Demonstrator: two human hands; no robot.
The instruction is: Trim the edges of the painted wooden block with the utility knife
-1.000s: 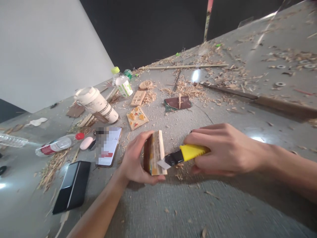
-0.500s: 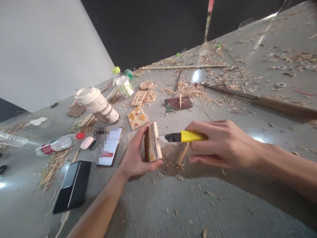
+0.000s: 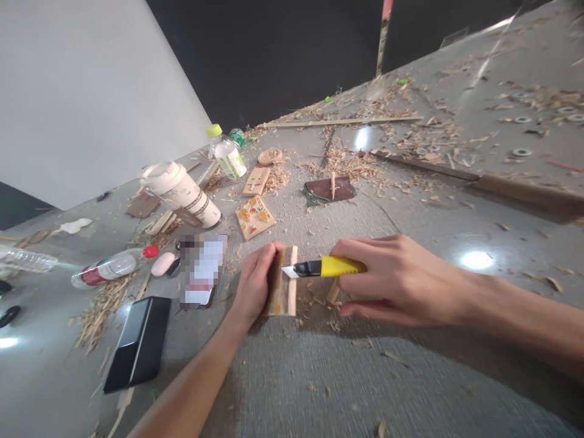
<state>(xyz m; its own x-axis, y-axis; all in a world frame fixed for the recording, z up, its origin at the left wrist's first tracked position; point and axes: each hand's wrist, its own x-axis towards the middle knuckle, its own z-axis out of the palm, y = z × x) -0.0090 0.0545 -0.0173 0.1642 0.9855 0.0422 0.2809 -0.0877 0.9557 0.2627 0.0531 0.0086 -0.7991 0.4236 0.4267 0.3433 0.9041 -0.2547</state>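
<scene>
My left hand (image 3: 256, 283) is closed on the left edge of a small wooden block (image 3: 281, 298), which has a painted-looking brown face and a pale right edge. In my right hand (image 3: 396, 277) is a yellow and black utility knife (image 3: 340, 266), its blade out and pointing left. The blade tip lies over the block's upper face; whether it touches cannot be told. Below the knife, a short wooden stick (image 3: 334, 292) rests partly hidden on the table. Beyond the block lies a wooden tile (image 3: 255, 218) with orange and red decoration.
To the left are a phone (image 3: 204, 267), a black case (image 3: 137, 344), a red-capped bottle (image 3: 109, 267) and a cream tumbler (image 3: 182, 194). Farther back stand a yellow-capped bottle (image 3: 228, 155), carved wooden pieces (image 3: 256, 181) and dark sandpaper-like sheets (image 3: 342, 190). Wood shavings (image 3: 342, 163) litter the table.
The block has come slightly nearer and tilted, showing more of its brown face. My left fingers have shifted to its left side. The knife has moved left and down, bringing its blade over the block.
</scene>
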